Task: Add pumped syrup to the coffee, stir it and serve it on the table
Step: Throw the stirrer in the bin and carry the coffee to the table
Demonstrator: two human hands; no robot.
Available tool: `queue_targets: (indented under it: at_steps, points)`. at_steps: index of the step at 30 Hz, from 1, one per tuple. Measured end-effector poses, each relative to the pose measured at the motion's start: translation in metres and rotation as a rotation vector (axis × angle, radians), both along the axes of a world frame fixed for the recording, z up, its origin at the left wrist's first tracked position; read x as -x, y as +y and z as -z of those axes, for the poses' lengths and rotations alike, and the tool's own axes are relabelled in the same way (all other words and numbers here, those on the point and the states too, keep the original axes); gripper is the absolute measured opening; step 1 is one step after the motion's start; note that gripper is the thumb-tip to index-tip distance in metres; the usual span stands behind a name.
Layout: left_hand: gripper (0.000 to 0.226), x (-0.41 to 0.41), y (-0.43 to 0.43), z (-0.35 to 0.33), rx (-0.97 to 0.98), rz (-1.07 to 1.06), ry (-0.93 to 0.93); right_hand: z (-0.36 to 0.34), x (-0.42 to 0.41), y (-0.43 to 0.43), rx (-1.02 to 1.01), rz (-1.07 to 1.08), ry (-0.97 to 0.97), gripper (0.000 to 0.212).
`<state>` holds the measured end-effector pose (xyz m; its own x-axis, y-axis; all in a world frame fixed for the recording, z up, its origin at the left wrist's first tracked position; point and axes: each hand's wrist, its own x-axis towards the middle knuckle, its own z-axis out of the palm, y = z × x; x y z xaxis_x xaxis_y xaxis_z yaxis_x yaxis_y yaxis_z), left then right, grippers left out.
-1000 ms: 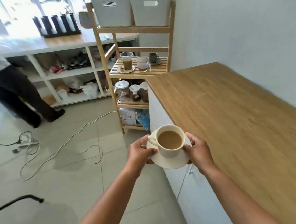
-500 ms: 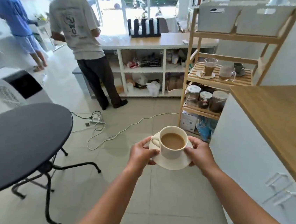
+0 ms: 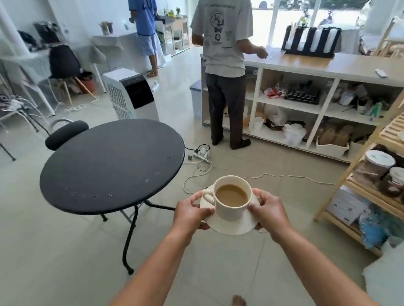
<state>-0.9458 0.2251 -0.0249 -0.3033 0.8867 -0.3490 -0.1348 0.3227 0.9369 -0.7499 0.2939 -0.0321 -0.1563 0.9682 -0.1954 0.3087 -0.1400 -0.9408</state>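
Head view runs left to right from a round black table (image 3: 111,166) at ten o'clock, its top bare, to the coffee carried at centre. Left hand (image 3: 192,213) pinches the saucer (image 3: 231,225) rim at nine o'clock, thumb on top and fingers curled beneath. A cream cup (image 3: 233,200), handle toward ten o'clock, sits on the saucer, milky coffee near its brim. Right hand (image 3: 268,209) grips the rim at three o'clock the same way, thumb close against the cup's base. At one o'clock a white power cord (image 3: 268,177) trails over the tiles. Judging from this, the serving step is in hand: keep the saucer level, walk slowly, avoid the cord, and lower the saucer flat onto the tabletop before loosening either grip.
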Motion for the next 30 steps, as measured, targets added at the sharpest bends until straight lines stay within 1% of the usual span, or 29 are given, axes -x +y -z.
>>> queue_targets:
  at_steps: [9,14,18,24,28,30]
  points:
    - [0.043,0.1,0.049,0.007,0.019,-0.274,0.044,0.003,0.128,0.096,-0.012,-0.282,-0.004,0.041]
    - [0.044,0.148,0.082,0.009,0.039,-0.436,0.059,0.002,0.196,0.151,-0.012,-0.42,-0.022,0.04]
    - [0.045,0.181,0.105,0.014,0.062,-0.549,0.064,0.006,0.245,0.19,-0.031,-0.572,-0.061,0.034]
    - [0.044,0.227,0.126,0.022,0.077,-0.684,0.034,0.021,0.312,0.228,-0.029,-0.665,-0.1,0.04]
    - [0.045,0.262,0.14,0.031,0.107,-0.741,0.039,0.033,0.356,0.247,-0.077,-0.697,-0.142,0.032]
    - [0.046,0.281,0.148,0.037,0.113,-0.753,0.041,0.037,0.377,0.255,-0.055,-0.714,-0.133,0.033]
